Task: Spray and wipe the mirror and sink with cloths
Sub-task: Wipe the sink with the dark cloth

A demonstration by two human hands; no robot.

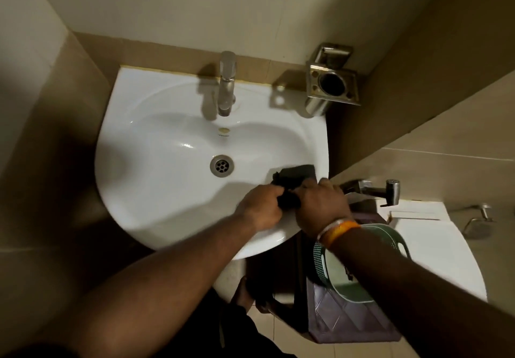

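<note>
Both hands grip 1 dark cloth (292,183) at the sink's (156,196) near-right rim: left hand (260,207) on its near end, right hand (320,204) beside it, touching. Cloth's long axis runs away toward the wall. Unwiped basin, drain (221,165) lie left and ahead; left hand is nearer them.

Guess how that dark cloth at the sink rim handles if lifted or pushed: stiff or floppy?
Likely floppy: the dark cloth bunches between left hand and right hand. Probably light. It may slide easily on the glossy sink.
</note>
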